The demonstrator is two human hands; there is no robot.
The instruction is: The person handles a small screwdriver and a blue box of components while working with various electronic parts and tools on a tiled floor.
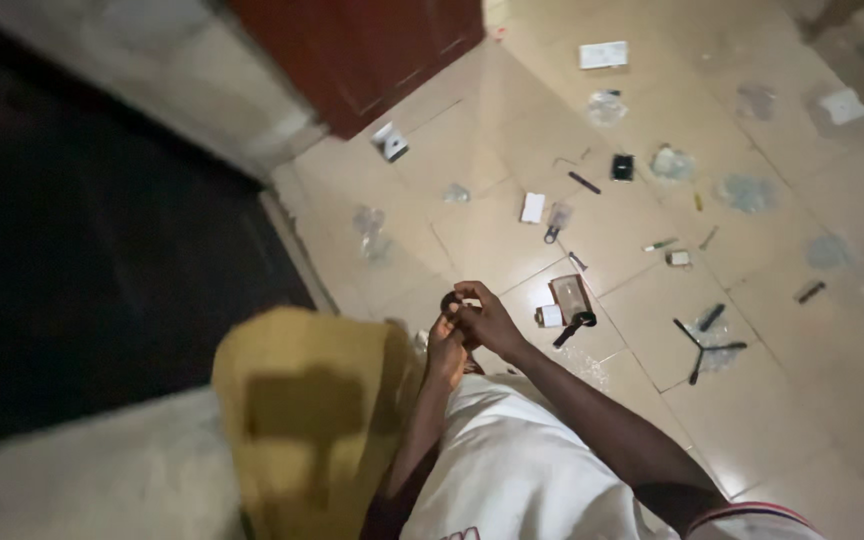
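Note:
My left hand (445, 350) and my right hand (487, 318) meet in front of me, low over the tiled floor. Their fingers pinch together a small dark ring-like part (449, 301); its exact shape is too small to tell. My right forearm runs in from the lower right, over my white shirt (512, 470). A mustard-yellow cloth (307, 410) covers the space just left of my hands.
Small parts lie scattered on the beige tiles: a black three-armed piece (700, 345), a black tool (574, 325), a small brown box (568, 293), white cards (603, 54), plastic bags (747, 192). A dark red door (372, 50) stands at the top, a black opening (82, 250) at left.

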